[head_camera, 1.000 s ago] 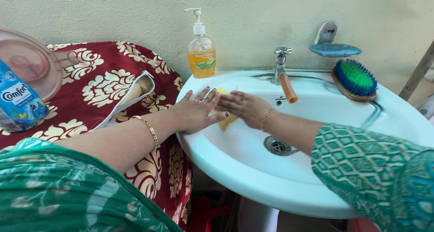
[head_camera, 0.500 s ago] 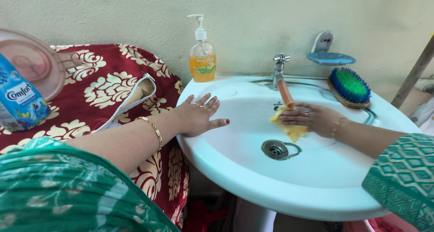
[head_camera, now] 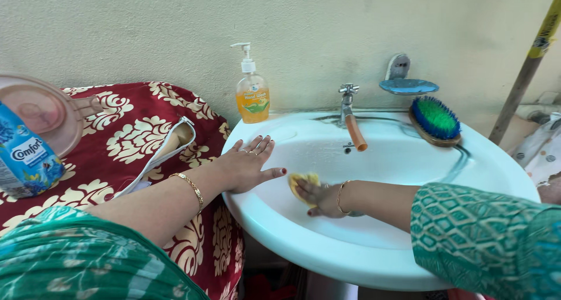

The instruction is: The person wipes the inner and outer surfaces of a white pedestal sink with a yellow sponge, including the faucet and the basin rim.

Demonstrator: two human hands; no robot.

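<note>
Right hand [head_camera: 320,196] down inside the white basin [head_camera: 409,159], fingers curled over a yellow cloth [head_camera: 304,182], pressing it against the basin's inner left wall; cloth bunched, mostly showing above the fingertips. Thin bangle on that wrist. Left hand [head_camera: 248,166] flat and spread wide on the basin's left rim, holding nothing, thumb pointing toward the cloth, just beside it but apart. Gold bracelet on the left wrist, rings on fingers. Both sleeves green patterned.

Basin holds no standing water that can be seen; drain hidden behind the right forearm. Metal tap [head_camera: 347,101] at the back rim with an orange spout tube [head_camera: 355,134] angled down into the bowl. Pump bottle [head_camera: 252,92] upright at the back left of the rim, filled most of the way with orange liquid. Blue soap dish [head_camera: 408,86] on the wall above the rim, contents cannot be seen. Scrub brush [head_camera: 435,121], green and blue bristles up, on the right rim. Left of the basin: red floral cover [head_camera: 134,142], pink round lid [head_camera: 41,110], blue refill pouch [head_camera: 26,159] at frame edge. Pole [head_camera: 526,72] leaning at far right.
</note>
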